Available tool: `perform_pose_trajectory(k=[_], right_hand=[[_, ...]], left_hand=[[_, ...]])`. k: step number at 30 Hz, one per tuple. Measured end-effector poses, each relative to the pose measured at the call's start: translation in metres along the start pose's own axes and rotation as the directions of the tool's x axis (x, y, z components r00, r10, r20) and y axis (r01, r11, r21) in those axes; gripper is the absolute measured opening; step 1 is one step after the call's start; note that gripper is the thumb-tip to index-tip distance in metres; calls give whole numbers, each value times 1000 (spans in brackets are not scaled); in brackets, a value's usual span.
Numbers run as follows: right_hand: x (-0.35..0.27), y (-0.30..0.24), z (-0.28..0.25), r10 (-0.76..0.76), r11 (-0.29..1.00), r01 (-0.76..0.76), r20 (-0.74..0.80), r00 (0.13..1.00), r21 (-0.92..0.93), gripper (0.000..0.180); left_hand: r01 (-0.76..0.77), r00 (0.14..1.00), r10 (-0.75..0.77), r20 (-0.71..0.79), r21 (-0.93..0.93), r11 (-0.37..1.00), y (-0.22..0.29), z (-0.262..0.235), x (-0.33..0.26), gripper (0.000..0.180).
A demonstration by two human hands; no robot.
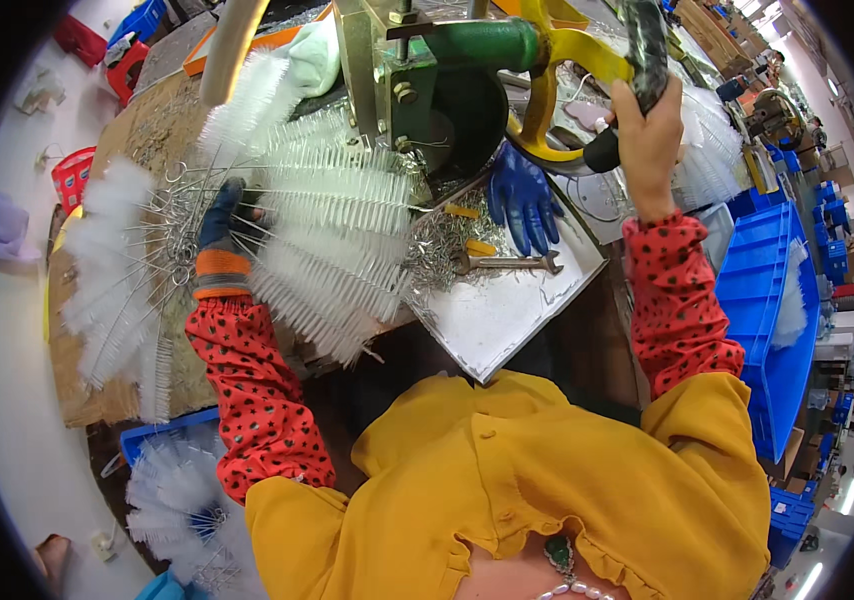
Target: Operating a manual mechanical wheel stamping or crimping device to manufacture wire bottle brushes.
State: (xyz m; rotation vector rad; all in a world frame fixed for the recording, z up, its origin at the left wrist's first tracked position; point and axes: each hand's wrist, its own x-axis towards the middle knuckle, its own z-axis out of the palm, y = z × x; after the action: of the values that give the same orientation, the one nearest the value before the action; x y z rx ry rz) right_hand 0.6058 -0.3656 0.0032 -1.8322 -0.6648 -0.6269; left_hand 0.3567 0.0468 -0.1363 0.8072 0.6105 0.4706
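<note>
A worker in a mustard top and red dotted sleeve covers stands at a hand-cranked machine, both hands busy. The right hand [647, 130], bare, is wrapped tight around the dark grip of a yellow crank wheel [557, 80] raised above the bench, a hold that looks suited to turning the green machine body [457, 70] just left of it. The left hand [225, 225], in a dark glove with an orange cuff, lies among a fan of white bottle brushes [332, 220]; its fingers seem curled around their twisted wire stems, though the bristles hide the grip too much to be sure. The brushes spread out from that hand with their tips toward the machine's mouth, apparently so each can be fed in one after another. More white brushes [112, 280] lie heaped on cardboard to the outer side of the left hand. Between the two hands, on a steel tray [507, 320], rest a spare blue glove [525, 205], an open-ended spanner [507, 263] and a tangle of wire offcuts [437, 245], all within easy reach. Blue plastic crates [762, 300] stand beyond the right arm.
</note>
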Motion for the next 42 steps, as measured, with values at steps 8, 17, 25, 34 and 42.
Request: perform_pose_trajectory(k=[8, 17, 25, 34, 42], right_hand=[[-12, -23, 19, -15, 1000, 13, -119, 993, -18, 34], [-16, -13, 1, -15, 996, 18, 35, 999, -92, 32], [79, -58, -9, -17, 971, 82, 276, 961, -224, 24], [144, -112, 6, -21, 804, 267, 423, 906, -531, 27], [193, -120, 26, 142, 888, 147, 563, 814, -436, 22]], left_hand=[[-79, 928, 154, -339, 225, 971, 13, -18, 2, 28], [-192, 941, 191, -281, 24, 981, 21, -15, 13, 23], [-214, 918, 187, -350, -43, 976, 16, -15, 13, 16], [-222, 888, 224, -402, 51, 974, 13, -2, 14, 7], [-223, 882, 205, -424, 6, 975, 25, 6, 10, 11]])
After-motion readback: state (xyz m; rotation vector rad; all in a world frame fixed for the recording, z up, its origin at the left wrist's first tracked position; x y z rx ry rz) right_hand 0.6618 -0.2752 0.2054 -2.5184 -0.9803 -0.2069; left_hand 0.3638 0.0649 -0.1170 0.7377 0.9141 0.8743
